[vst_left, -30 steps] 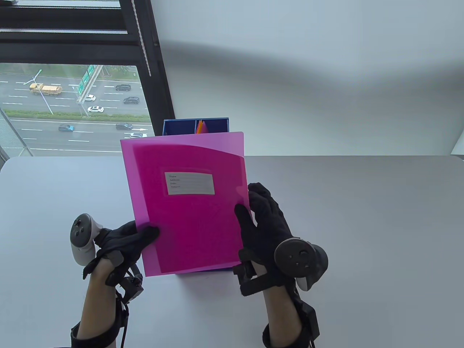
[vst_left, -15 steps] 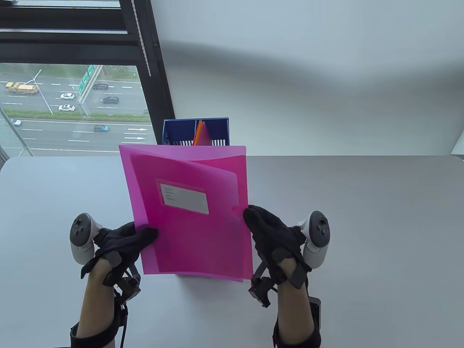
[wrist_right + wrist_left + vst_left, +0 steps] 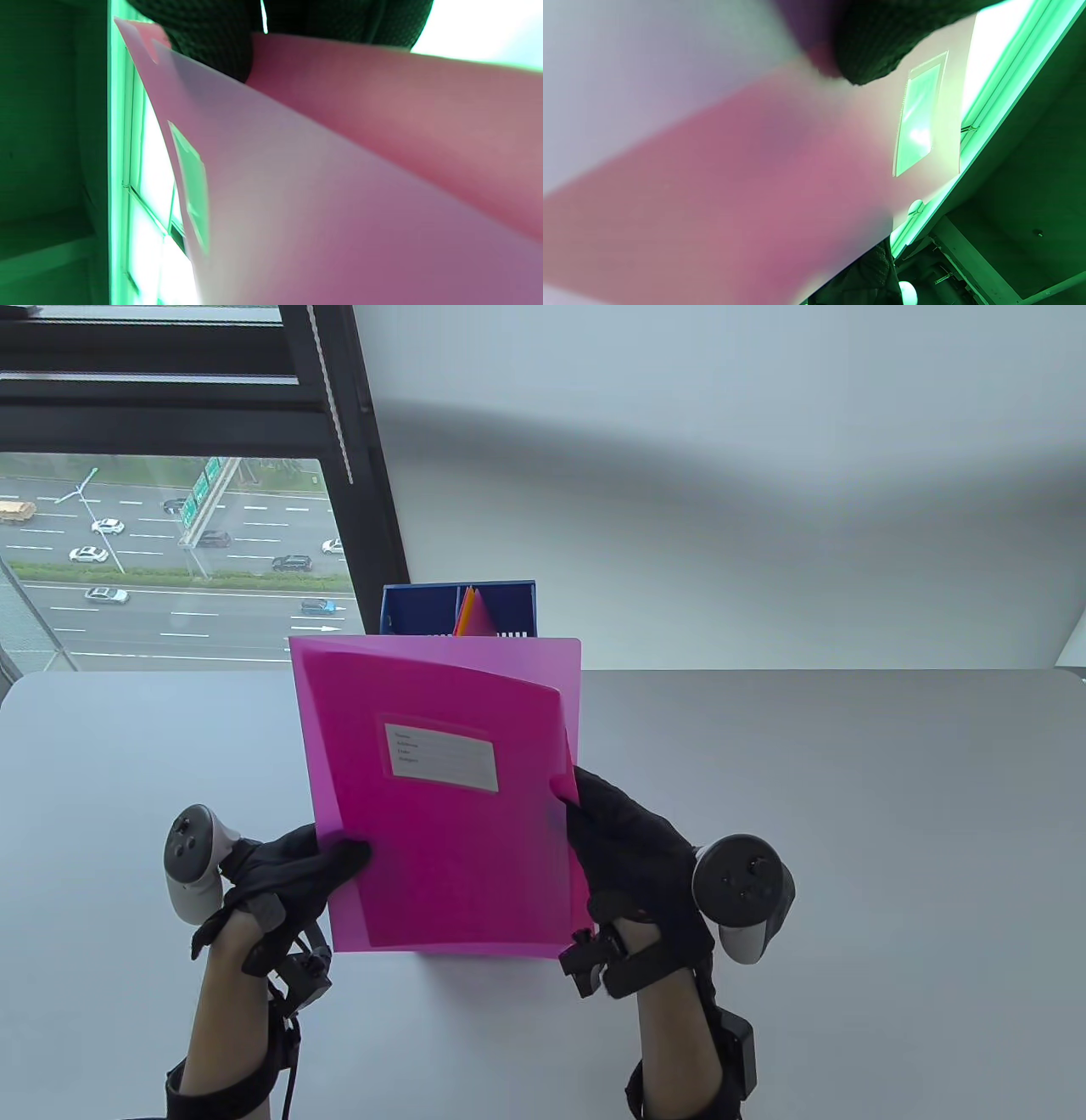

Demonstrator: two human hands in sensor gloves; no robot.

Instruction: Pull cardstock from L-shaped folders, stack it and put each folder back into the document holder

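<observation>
A magenta L-shaped folder (image 3: 441, 806) with a white label pocket (image 3: 441, 745) is held upright above the table. My left hand (image 3: 293, 874) grips its lower left edge, thumb on the front. At the right edge my right hand (image 3: 624, 848) pinches the folder, and the front sheet bows away from the back sheet there. The wrist views show the pink folder (image 3: 734, 178) (image 3: 339, 169) close up, with gloved fingers (image 3: 878, 38) (image 3: 212, 38) on it. Whether cardstock is inside cannot be told. Behind the folder stands the blue document holder (image 3: 501, 602) with orange and pink folders (image 3: 471, 615) in it.
The white table (image 3: 848, 831) stretches to both sides. A window (image 3: 170, 551) at the back left looks onto a road, with a dark frame post (image 3: 356, 458) beside it. A white wall fills the back right.
The right hand dropped from the front of the folder to its right edge and now pinches it. The folder's front sheet flexed and the folder sank a little. The left hand stayed put.
</observation>
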